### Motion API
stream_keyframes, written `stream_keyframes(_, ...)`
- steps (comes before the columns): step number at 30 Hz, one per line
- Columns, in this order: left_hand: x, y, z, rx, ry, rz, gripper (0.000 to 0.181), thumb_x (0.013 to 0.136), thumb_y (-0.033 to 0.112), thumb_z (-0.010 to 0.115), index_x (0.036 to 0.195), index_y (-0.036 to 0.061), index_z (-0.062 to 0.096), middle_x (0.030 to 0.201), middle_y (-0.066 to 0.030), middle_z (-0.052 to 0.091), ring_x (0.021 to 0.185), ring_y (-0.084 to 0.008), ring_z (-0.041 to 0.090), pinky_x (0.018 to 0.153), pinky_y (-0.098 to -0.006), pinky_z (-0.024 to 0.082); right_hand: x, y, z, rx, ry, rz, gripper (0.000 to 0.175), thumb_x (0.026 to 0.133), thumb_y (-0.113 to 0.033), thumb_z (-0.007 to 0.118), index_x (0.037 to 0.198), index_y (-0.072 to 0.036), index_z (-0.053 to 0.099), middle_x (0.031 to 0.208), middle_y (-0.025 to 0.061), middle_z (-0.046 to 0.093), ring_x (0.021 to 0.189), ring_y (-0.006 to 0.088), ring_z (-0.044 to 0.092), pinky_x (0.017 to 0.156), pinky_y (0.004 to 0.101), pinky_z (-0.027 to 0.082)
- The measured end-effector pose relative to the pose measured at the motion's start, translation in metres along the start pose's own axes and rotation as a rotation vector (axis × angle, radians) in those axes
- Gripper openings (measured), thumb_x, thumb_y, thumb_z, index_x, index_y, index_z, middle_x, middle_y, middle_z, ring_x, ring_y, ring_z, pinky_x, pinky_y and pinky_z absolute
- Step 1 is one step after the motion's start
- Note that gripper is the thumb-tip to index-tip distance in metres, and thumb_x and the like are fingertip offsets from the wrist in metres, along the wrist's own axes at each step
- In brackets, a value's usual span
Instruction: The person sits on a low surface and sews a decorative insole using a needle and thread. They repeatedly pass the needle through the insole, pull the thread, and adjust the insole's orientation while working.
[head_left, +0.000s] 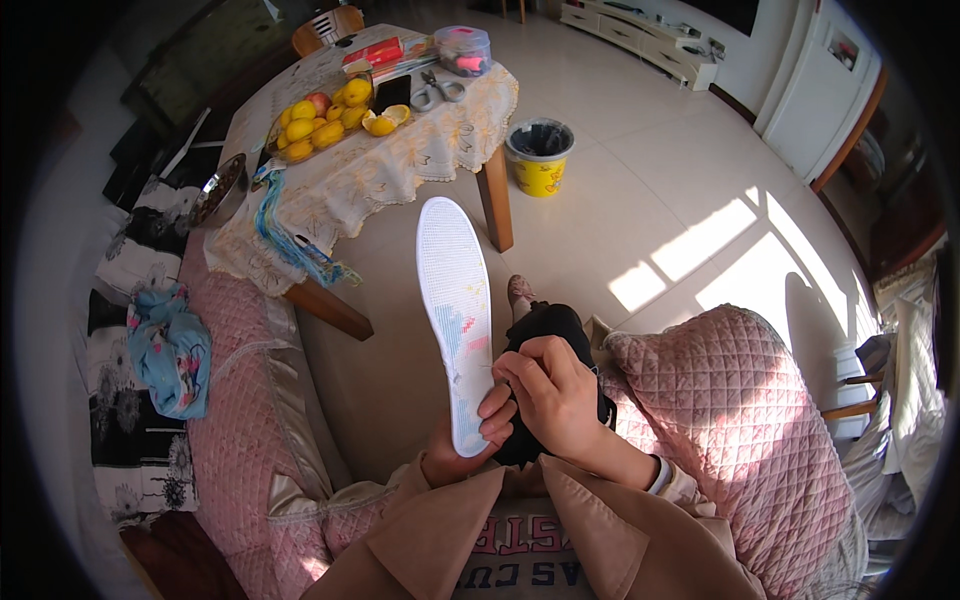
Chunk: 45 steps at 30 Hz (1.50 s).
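Note:
My left hand (469, 431) grips the heel end of a white insole (454, 277), with the fingers around its right edge. The insole stands nearly upright before me, its toe end pointing away. Its mesh face carries blue, pink and yellow stitching (474, 344). Close to the insole's right edge is my right hand (555, 394), its thumb and forefinger pinched together. Whether a needle or thread sits between those fingertips is too small to tell. The left palm is hidden behind the insole.
Ahead, a cloth-covered table (420, 161) bears yellow fruit (311, 124), scissors (437, 91) and a lidded plastic box (463, 51). Blue embroidery thread (285, 232) hangs over its edge. A yellow bin (540, 161) stands on the floor. Pink quilted seating (735, 405) flanks me.

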<state>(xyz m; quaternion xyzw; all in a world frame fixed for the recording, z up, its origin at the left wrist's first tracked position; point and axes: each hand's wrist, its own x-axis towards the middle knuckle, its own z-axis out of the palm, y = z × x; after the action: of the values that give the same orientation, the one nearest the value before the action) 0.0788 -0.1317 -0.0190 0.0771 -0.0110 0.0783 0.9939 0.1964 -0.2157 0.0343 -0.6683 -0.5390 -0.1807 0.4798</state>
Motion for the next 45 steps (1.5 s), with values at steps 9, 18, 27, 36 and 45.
stream_keyframes(9,-0.002,-0.005,0.004,0.489,0.190,0.189,0.021,0.092,0.020,0.048,0.108,0.0058,0.046,0.080,-0.0018,0.049,0.066,-0.0092,0.046,0.058,-0.0208,0.040,-0.008,0.007,-0.001,0.289,-0.125,0.253,0.021,0.067,0.003,0.067,0.088,-0.002,0.063,0.077,0.0050,0.054,0.064,0.0154,0.056,0.053,0.0240,0.046)
stream_keyframes(18,0.003,-0.010,0.008,0.935,0.337,0.456,0.022,0.088,0.008,0.055,0.106,0.0007,0.045,0.097,-0.0079,0.060,0.086,-0.0091,0.056,0.076,-0.0234,0.045,-0.018,0.007,-0.005,0.551,0.185,0.627,0.022,0.077,0.002,0.062,0.099,-0.002,0.060,0.098,0.0112,0.055,0.090,0.0192,0.055,0.074,0.0290,0.047)
stream_keyframes(27,0.008,-0.016,0.000,1.232,0.389,0.451,0.023,0.086,0.005,0.057,0.105,0.0004,0.045,0.094,-0.0066,0.059,0.084,-0.0080,0.055,0.071,-0.0216,0.044,-0.016,0.022,-0.007,0.126,-0.157,0.074,0.013,0.074,-0.005,0.065,0.084,-0.004,0.057,0.092,0.0107,0.058,0.075,0.0242,0.054,0.070,0.0315,0.044)
stream_keyframes(36,-0.003,0.044,-0.093,1.923,0.860,0.551,0.020,0.083,0.005,0.056,0.100,-0.0009,0.048,0.087,-0.0146,0.058,0.077,-0.0236,0.059,0.068,-0.0330,0.045,-0.027,0.078,-0.056,1.847,0.309,1.032,0.014,0.095,-0.015,0.037,0.093,-0.003,0.046,0.072,0.0059,0.053,0.067,0.0180,0.059,0.062,0.0257,0.052)
stream_keyframes(45,-0.099,0.125,-0.154,2.265,1.347,0.484,0.018,0.083,0.014,0.054,0.095,0.0005,0.057,0.078,-0.0151,0.060,0.073,-0.0309,0.059,0.066,-0.0393,0.045,-0.070,0.179,-0.174,1.529,0.967,0.930,0.014,0.094,-0.009,0.041,0.089,0.000,0.050,0.063,0.0000,0.037,0.057,0.0098,0.036,0.054,0.0229,0.034)
